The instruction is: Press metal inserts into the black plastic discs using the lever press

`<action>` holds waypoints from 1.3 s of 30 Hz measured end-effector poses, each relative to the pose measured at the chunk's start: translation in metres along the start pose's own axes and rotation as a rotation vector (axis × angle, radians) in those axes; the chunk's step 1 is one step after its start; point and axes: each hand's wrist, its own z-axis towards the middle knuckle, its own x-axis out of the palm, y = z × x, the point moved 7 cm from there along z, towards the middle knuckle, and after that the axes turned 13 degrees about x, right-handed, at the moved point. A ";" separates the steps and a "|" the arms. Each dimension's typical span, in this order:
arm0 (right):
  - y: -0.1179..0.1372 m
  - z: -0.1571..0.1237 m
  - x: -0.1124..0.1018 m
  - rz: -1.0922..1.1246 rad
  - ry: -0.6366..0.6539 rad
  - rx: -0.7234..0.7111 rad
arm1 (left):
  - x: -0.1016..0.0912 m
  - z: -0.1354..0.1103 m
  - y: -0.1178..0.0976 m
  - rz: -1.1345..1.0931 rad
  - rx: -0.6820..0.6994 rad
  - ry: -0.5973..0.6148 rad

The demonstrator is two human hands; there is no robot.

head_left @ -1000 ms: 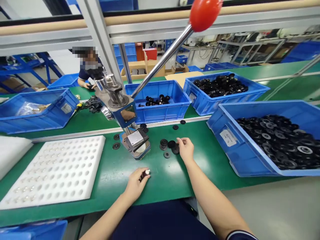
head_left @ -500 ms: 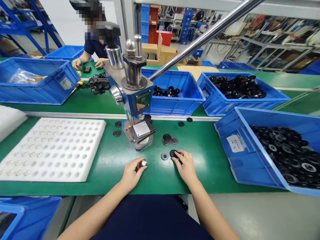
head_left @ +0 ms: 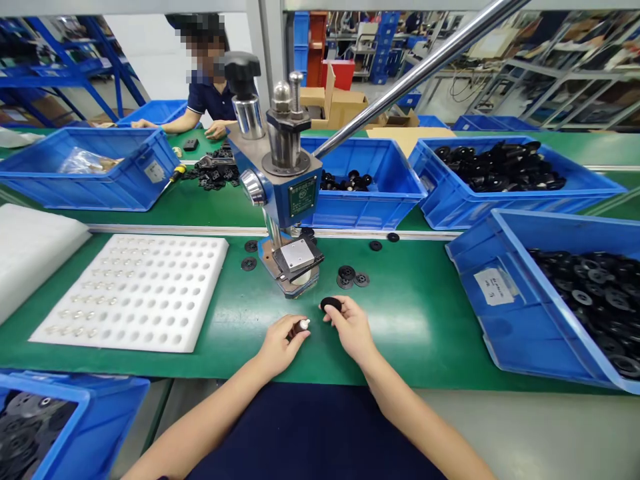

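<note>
My left hand (head_left: 283, 343) is closed on a small cylindrical part (head_left: 304, 325) with a shiny white tip; its lower portion is hidden by the fingers. Close by on the right, my right hand (head_left: 353, 330) pinches a black disc (head_left: 331, 305) by its edge, tilted and lifted off the green table. The two parts are apart. Beyond the hands stands a hand press (head_left: 293, 177) with a dark block and a metal plate (head_left: 297, 254) on its base. Several black toothed discs (head_left: 346, 273) lie to the right of the press.
A white foam tray (head_left: 210, 293) with clear pieces in some of its holes lies at left. Blue bins of black parts stand at right (head_left: 475, 320) and behind the press (head_left: 370, 212). The press's long lever (head_left: 400, 83) slants overhead. Across the table sits a co-worker (head_left: 203, 110).
My right hand has raised the black disc from the table and brought it left, nearer my left hand. The grey disc beside it is no longer visible. The view has shifted slightly left.
</note>
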 end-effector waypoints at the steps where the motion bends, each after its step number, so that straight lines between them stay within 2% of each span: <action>1: 0.003 -0.004 0.008 -0.006 0.029 -0.007 | 0.000 0.000 0.000 0.007 0.003 0.002; 4: 0.011 -0.016 0.024 -0.072 0.104 -0.077 | 0.002 0.000 -0.001 0.018 0.021 0.017; 7: 0.018 -0.027 0.032 -0.215 0.146 -0.220 | 0.004 0.000 -0.001 0.022 0.037 0.043; 15: 0.022 -0.046 0.036 -0.359 0.127 -0.516 | 0.007 -0.004 0.006 0.033 0.036 0.097; 20: 0.019 -0.055 0.041 -0.411 0.221 -0.508 | 0.007 -0.007 0.008 0.033 0.058 0.105; 26: 0.029 -0.066 0.040 -0.516 0.332 -0.509 | 0.002 -0.002 -0.001 -0.002 0.076 0.071; 28: 0.032 -0.064 0.031 -0.544 0.278 -0.526 | 0.000 -0.001 0.002 -0.022 0.011 0.048; 33: 0.013 -0.038 -0.007 -0.703 -0.045 -0.469 | -0.005 -0.005 0.018 -0.172 -0.218 -0.072; 35: 0.002 -0.031 -0.012 -0.744 -0.066 -0.477 | -0.007 -0.004 0.021 -0.281 -0.277 -0.104; 39: -0.006 -0.029 -0.006 -0.685 -0.057 -0.534 | -0.011 -0.001 0.025 -0.448 -0.368 -0.142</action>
